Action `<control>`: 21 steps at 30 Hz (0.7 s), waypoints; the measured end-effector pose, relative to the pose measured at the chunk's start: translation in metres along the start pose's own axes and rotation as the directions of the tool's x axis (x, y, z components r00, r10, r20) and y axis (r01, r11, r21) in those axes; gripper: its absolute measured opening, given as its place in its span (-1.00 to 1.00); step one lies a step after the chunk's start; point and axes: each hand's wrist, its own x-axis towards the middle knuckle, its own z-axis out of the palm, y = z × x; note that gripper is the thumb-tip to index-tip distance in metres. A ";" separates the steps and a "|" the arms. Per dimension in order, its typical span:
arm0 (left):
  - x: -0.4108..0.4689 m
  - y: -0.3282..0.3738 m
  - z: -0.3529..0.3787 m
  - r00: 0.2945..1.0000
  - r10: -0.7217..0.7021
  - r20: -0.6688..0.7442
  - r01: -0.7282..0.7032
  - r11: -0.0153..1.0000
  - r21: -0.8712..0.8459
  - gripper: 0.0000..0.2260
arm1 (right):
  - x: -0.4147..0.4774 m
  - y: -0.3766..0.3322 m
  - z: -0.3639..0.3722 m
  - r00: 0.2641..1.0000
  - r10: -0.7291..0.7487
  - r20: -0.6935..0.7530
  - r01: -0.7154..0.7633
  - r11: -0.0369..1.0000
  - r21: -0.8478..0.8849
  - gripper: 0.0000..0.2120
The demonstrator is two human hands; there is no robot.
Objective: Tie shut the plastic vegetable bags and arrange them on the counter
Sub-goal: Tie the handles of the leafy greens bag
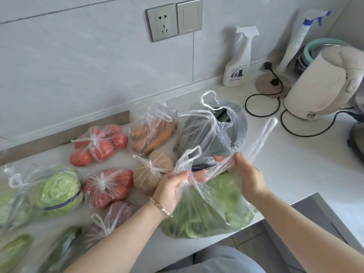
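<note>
Off to the left on the tabletop, already knotted and best left alone: cabbage bag, near tomato bag, potato bag. Next along, at the near edge and just in front of the untied dark bag: the greens bag, apparently about to be knotted. Left hand clamped round the root of the left handle. Right hand, apart from the left, pinching the right handle, stretched up and away. To knot well: press trapped air out first, cross the handles low, close above the leaves, then draw both ends evenly and gently, so as not to tear thin film or leave a slack knot.
</note>
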 end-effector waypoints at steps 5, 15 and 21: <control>0.015 0.002 0.003 0.969 -0.076 -0.234 -0.054 0.863 -0.503 -0.73 | 0.005 -0.002 0.018 0.987 0.159 0.013 -0.158 0.957 0.241 -0.46; 0.028 -0.003 -0.030 0.934 -0.305 -0.188 0.107 0.739 -0.665 -0.59 | 0.004 0.008 0.039 0.986 0.156 -0.053 -0.096 0.804 0.587 -0.47; 0.032 -0.028 -0.029 0.868 -0.400 -0.294 0.327 0.906 -0.268 -0.70 | 0.005 0.012 0.057 0.989 0.135 -0.059 -0.113 0.953 0.281 -0.51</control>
